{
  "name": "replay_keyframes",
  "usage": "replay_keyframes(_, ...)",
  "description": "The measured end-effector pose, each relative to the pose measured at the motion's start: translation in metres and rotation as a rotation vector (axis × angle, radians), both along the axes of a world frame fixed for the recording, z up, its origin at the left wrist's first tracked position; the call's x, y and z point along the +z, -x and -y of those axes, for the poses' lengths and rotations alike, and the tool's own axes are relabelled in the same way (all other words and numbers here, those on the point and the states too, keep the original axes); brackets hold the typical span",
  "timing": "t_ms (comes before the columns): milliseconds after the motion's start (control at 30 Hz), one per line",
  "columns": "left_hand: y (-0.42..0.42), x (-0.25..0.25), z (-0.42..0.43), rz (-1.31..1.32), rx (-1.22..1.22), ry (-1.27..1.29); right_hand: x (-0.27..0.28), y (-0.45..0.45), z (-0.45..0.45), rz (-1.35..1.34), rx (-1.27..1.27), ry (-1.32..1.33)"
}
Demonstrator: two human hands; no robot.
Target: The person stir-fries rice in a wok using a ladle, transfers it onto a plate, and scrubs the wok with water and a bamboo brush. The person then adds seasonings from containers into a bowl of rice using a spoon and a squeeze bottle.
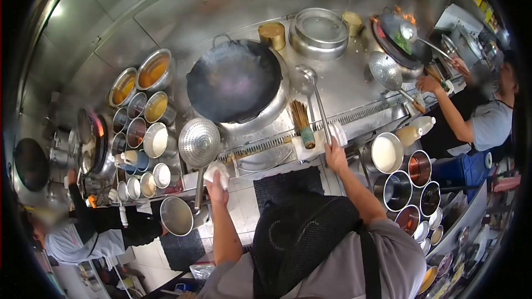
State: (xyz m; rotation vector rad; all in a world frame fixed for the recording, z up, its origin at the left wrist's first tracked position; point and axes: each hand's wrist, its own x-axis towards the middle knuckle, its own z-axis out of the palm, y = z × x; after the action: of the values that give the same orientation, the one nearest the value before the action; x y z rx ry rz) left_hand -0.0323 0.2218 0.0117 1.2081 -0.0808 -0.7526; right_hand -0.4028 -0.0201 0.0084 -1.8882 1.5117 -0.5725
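Observation:
My left hand [217, 191] is closed around a bunched white cloth [216, 175] at the front of the stove. Just left of it lies a perforated strainer [199, 143], its long handle pointing down toward me. My right hand [336, 158] grips the handle of a long metal ladle [318, 97], whose bowl rests over the steel stove top. Between my hands, farther back, a large black wok [234, 83] sits on the burner with smoke or steam over it. A bamboo brush [302, 124] stands at the stove's front edge, left of the ladle.
Bowls and pots of sauces and seasonings [158, 138] crowd the left side; more pots [397, 189] stand at the right. A lidded pot [319, 33] is at the back. Co-workers [487, 116] stand on both sides; flames rise at the right-hand wok [424, 52].

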Motion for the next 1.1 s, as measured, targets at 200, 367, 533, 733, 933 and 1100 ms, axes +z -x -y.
replay_keyframes(200, 0.000, 0.056, -0.023, -0.146, -0.064, 0.234, 0.027, -0.012, -0.008, 0.050, -0.026, 0.060)
replay_keyframes(367, -0.012, 0.107, -0.007, -0.083, -0.248, 0.327, 0.135, -0.038, -0.056, 0.427, -0.058, 0.127)
replay_keyframes(533, 0.003, 0.188, 0.060, 0.021, -0.564, 0.621, 0.226, -0.081, -0.096, 0.935, 0.350, -0.575)
replay_keyframes(733, 0.069, 0.257, 0.137, 0.472, -0.233, 0.470, 0.239, -0.140, -0.114, 0.428, 0.625, 0.177)
replay_keyframes(933, 0.026, 0.310, 0.129, 0.165, -0.213, 0.522, 0.187, -0.076, -0.102, 0.096, 0.665, -0.097)
replay_keyframes(1100, 0.086, 0.298, 0.147, -0.261, -0.829, 1.182, 0.241, -0.081, -0.083, 0.872, 1.100, -1.135)
